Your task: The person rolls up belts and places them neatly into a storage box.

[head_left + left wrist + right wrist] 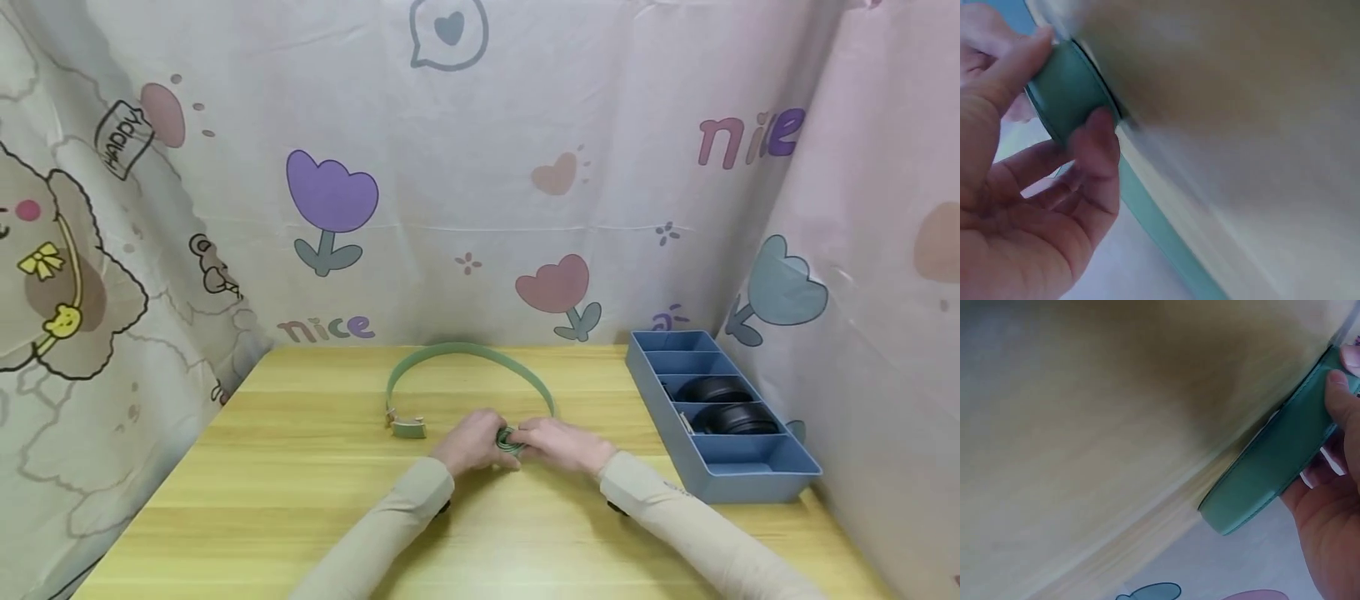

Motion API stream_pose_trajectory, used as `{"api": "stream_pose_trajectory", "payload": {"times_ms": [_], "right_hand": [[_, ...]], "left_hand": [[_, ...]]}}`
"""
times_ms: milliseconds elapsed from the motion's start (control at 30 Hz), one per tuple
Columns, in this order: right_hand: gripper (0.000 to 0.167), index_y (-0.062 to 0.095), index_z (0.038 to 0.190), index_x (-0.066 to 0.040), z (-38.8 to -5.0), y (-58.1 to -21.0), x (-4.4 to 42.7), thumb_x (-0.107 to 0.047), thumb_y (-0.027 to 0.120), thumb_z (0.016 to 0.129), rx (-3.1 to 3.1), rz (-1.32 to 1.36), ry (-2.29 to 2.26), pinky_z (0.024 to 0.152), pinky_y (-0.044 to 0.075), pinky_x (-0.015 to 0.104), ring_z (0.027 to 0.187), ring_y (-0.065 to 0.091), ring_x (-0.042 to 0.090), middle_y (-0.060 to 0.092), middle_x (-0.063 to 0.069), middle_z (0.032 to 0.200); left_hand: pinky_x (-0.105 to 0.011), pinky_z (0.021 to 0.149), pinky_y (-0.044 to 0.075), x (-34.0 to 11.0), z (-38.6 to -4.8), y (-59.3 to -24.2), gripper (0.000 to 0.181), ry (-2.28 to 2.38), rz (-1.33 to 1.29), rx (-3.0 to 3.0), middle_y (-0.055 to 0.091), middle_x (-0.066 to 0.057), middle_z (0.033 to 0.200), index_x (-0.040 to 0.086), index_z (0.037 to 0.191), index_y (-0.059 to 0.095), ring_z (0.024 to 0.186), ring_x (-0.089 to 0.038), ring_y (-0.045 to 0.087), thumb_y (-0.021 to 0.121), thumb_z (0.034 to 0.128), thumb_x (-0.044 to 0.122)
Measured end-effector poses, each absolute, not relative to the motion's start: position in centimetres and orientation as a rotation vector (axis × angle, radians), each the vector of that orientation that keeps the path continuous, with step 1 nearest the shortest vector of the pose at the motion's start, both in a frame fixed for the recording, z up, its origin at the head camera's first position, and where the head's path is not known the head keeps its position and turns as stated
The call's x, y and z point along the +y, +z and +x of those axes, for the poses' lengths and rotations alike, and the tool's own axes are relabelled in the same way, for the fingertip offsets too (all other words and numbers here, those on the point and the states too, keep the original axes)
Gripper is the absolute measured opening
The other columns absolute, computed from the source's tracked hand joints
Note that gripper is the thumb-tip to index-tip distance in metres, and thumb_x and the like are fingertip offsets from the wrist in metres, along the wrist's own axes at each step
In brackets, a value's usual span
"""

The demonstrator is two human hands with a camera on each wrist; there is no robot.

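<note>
A green belt [468, 347] stands on edge on the table, its loose length arching toward the back. One end is wound into a tight coil [509, 440] between the two hands. My left hand [474, 442] grips the coil from the left; in the left wrist view its thumb and fingers close round the green roll [1069, 90]. My right hand [561, 443] holds the coil's right side, and in the right wrist view the thumb presses on the strap [1272, 450]. At the belt's other end, left of the hands, lies the buckle [392, 417] with a short folded piece of strap.
A blue divided box [678, 442] stands on the right of the wooden table [315, 467]. Two of its compartments hold black rolled items [738, 419] that look like belts. A printed curtain [450, 167] hangs behind and at both sides.
</note>
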State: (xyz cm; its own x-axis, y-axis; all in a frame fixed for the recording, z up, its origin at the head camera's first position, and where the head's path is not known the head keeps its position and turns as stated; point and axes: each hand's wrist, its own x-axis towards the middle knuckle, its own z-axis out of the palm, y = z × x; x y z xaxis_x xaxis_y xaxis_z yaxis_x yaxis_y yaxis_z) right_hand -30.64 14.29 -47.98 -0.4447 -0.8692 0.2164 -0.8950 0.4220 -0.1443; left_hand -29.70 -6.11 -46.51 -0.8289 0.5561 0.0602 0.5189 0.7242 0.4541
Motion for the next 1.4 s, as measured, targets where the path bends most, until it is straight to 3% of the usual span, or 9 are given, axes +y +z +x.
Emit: {"api": "stream_pose_trajectory", "payload": {"times_ms": [267, 467, 567, 700, 800, 1100, 1267, 1400], "right_hand": [[0.023, 0.063, 0.119, -0.018, -30.82, -47.64, 14.96, -0.02, 0.06, 0.097, -2.602, 1.583, 0.299, 0.097, 0.049, 0.026, 0.112, 0.061, 0.012, 0.065, -0.001, 0.122], [0.013, 0.063, 0.11, -0.019, -30.67, -47.53, 14.33, -0.022, 0.06, 0.097, -2.628, 1.543, 0.273, 0.087, 0.049, 0.02, 0.097, 0.06, 0.007, 0.066, -0.005, 0.105], [0.014, 0.064, 0.111, -0.019, -30.57, -47.51, 14.28, -0.022, 0.059, 0.098, -2.628, 1.531, 0.255, 0.087, 0.049, 0.02, 0.097, 0.06, 0.007, 0.066, -0.005, 0.106], [0.023, 0.063, 0.12, -0.018, -30.45, -47.45, 14.51, -0.021, 0.059, 0.098, -2.622, 1.546, 0.261, 0.097, 0.049, 0.027, 0.111, 0.06, 0.013, 0.066, -0.001, 0.12], [0.025, 0.063, 0.121, -0.016, -30.51, -47.52, 14.56, -0.019, 0.059, 0.097, -2.598, 1.571, 0.284, 0.099, 0.048, 0.029, 0.115, 0.06, 0.015, 0.065, 0.0, 0.123], [0.016, 0.065, 0.111, -0.02, -30.39, -47.53, 14.26, -0.024, 0.062, 0.095, -2.587, 1.549, 0.291, 0.086, 0.048, 0.019, 0.096, 0.058, 0.005, 0.065, -0.006, 0.106], [0.025, 0.065, 0.117, -0.018, -30.5, -47.55, 14.59, -0.025, 0.065, 0.093, -2.572, 1.576, 0.331, 0.091, 0.05, 0.024, 0.104, 0.061, 0.01, 0.066, -0.001, 0.115], [0.026, 0.066, 0.117, -0.018, -30.46, -47.51, 14.68, -0.024, 0.067, 0.091, -2.557, 1.585, 0.385, 0.09, 0.05, 0.023, 0.102, 0.062, 0.008, 0.067, -0.002, 0.113]], "left_hand": [[-0.021, 0.068, 0.04, -6.2, -30.27, -45.82, 0.031, 0.55, 1.061, 2.764, 0.057, 0.004, 0.092, 0.014, 0.104, 0.069, 0.076, -0.007, 0.047, 0.084, 0.0776, 0.022], [-0.021, 0.055, 0.04, -5.65, -29.9, -45.91, 0.028, 0.747, 0.821, 2.774, 0.056, 0.005, 0.071, 0.012, 0.081, 0.065, 0.061, -0.008, 0.047, 0.085, 0.074, 0.03], [-0.022, 0.055, 0.039, -5.42, -29.77, -45.99, 0.027, 0.732, 0.805, 2.822, 0.053, 0.004, 0.071, 0.013, 0.077, 0.063, 0.061, -0.008, 0.046, 0.084, 0.0739, 0.03], [-0.022, 0.064, 0.039, -5.65, -29.87, -45.86, 0.023, 0.595, 0.926, 2.831, 0.054, 0.004, 0.084, 0.014, 0.092, 0.068, 0.072, -0.009, 0.045, 0.082, 0.0765, 0.024], [-0.023, 0.068, 0.04, -5.84, -29.95, -45.62, 0.031, 0.555, 0.975, 2.792, 0.055, 0.004, 0.09, 0.014, 0.105, 0.069, 0.076, -0.009, 0.046, 0.082, 0.077, 0.021], [-0.024, 0.058, 0.039, -5.24, -29.63, -46.0, 0.034, 0.693, 0.752, 2.858, 0.052, 0.002, 0.075, 0.011, 0.079, 0.061, 0.066, -0.011, 0.045, 0.086, 0.0721, 0.034], [-0.023, 0.067, 0.04, -5.61, -30.14, -46.0, 0.034, 0.607, 0.945, 2.815, 0.058, 0.005, 0.086, 0.016, 0.1, 0.071, 0.075, -0.008, 0.047, 0.086, 0.0732, 0.03], [-0.022, 0.068, 0.04, -5.97, -30.53, -46.17, 0.036, 0.638, 0.988, 2.772, 0.059, 0.007, 0.086, 0.016, 0.099, 0.069, 0.076, -0.007, 0.048, 0.088, 0.0709, 0.029]]}}
